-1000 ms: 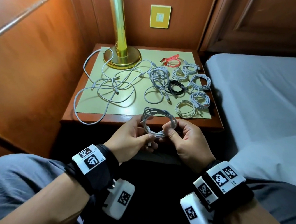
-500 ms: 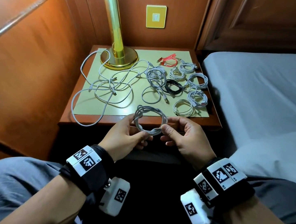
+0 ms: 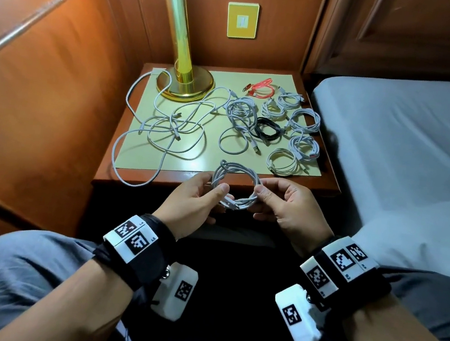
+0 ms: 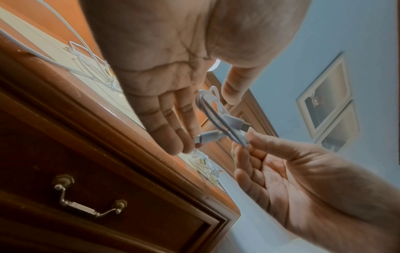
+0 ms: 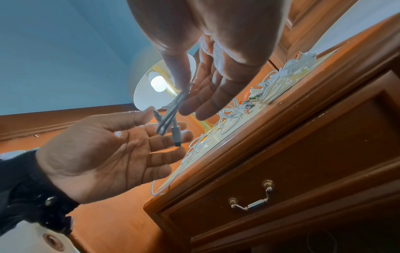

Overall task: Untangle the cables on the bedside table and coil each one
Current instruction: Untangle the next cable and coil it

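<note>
Just above the front edge of a wooden bedside table, a seated person holds a small coiled white cable in the air between both hands. The left hand pinches the left side of the coil between thumb and fingers, with the remaining fingers nearly straight. The right hand pinches the right side between thumb and forefinger, its other fingers loosely spread. Seen from the left wrist, the coil's two plugs stick out at the near side, between the two hands. On the table lies a pale yellow-green mat. Across its left half sprawls a loose tangle of white cables, with one loop hanging over the table's front edge. On the right half sit several coiled cables close together: white coils, one black coil among them, and a red cable at the back. Between the tangle and these coils lies a partly wound white cable, one loop trailing towards the front. A brass lamp, lit, stands at the back left of the table. A drawer with a metal handle is set in the table's front. A bed with a grey sheet stands just beside the table on the right.
</note>
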A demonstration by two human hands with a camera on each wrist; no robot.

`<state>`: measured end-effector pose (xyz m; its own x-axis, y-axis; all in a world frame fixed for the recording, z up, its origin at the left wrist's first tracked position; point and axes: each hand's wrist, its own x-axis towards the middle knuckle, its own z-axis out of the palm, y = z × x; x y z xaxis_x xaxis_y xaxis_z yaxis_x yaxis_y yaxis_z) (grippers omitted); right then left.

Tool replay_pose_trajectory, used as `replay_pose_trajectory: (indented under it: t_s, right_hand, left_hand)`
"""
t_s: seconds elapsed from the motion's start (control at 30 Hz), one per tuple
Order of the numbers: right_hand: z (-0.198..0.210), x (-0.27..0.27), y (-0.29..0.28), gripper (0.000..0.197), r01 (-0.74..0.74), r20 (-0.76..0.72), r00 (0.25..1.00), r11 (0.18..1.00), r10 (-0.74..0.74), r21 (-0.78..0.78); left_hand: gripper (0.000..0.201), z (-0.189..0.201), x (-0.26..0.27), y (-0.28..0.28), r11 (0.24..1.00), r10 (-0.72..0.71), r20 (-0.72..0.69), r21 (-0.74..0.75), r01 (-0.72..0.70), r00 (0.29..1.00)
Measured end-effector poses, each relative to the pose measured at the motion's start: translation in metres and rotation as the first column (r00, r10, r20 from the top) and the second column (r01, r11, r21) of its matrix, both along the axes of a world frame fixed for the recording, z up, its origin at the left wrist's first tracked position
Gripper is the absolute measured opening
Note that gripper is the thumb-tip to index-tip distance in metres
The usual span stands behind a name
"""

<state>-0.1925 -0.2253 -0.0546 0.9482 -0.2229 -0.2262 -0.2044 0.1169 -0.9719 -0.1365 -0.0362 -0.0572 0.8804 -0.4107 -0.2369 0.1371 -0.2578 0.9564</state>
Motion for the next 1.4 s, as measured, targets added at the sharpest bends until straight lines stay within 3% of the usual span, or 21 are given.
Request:
replay_pose_trajectory:
  t_s: [0.17, 0.4, 0.57, 0.63, 0.8, 0.93, 1.13, 1.4]
  right_hand:
    - [0.000, 0.000, 0.000, 0.007, -0.011, -0.004, 1.000, 1.000, 0.011, 0.008]
    - [0.004, 0.009, -0.008, 0.005, 0.086, -0.005, 0.996, 0.996, -0.086, 0.023]
    - [0.003, 0.030, -0.006, 0.004, 0.184, -0.052, 0.982, 0.982, -0.183, 0.028]
    - [0.005, 0.039, -0.006, 0.003, 0.212, -0.046, 0.976, 0.977, -0.211, -0.001]
    - [0.026, 0.061, -0.014, 0.006, 0.257, 0.039, 0.966, 0.959, -0.254, -0.117]
    - [0.039, 0.080, -0.026, 0.010, 0.285, 0.047, 0.958, 0.952, -0.281, -0.115]
    - [0.038, 0.106, -0.033, 0.005, 0.219, -0.001, 0.975, 0.966, -0.221, -0.139]
    - [0.025, 0.140, -0.010, 0.003, 0.110, -0.090, 0.988, 0.987, -0.121, -0.119]
  left_hand:
    - [0.044, 0.000, 0.002, 0.001, 0.999, 0.025, 0.029, 0.029, -0.026, 0.999]
    - [0.031, 0.009, 0.022, 0.006, 0.992, 0.071, 0.065, 0.104, -0.078, 0.995]
    - [0.016, 0.033, 0.057, 0.007, 0.972, 0.050, 0.167, 0.219, -0.086, 0.985]
    - [0.019, 0.038, 0.072, 0.007, 0.947, 0.024, 0.200, 0.310, -0.086, 0.979]
    - [0.040, 0.036, 0.112, 0.002, 0.769, -0.159, 0.280, 0.636, -0.059, 0.947]
    - [0.049, 0.024, 0.148, -0.008, 0.664, -0.268, 0.250, 0.747, -0.009, 0.930]
    - [0.040, 0.002, 0.202, -0.019, 0.352, -0.494, 0.125, 0.934, 0.067, 0.860]
    - [0.045, -0.016, 0.240, 0.008, 0.272, -0.336, 0.143, 0.961, -0.050, 0.931]
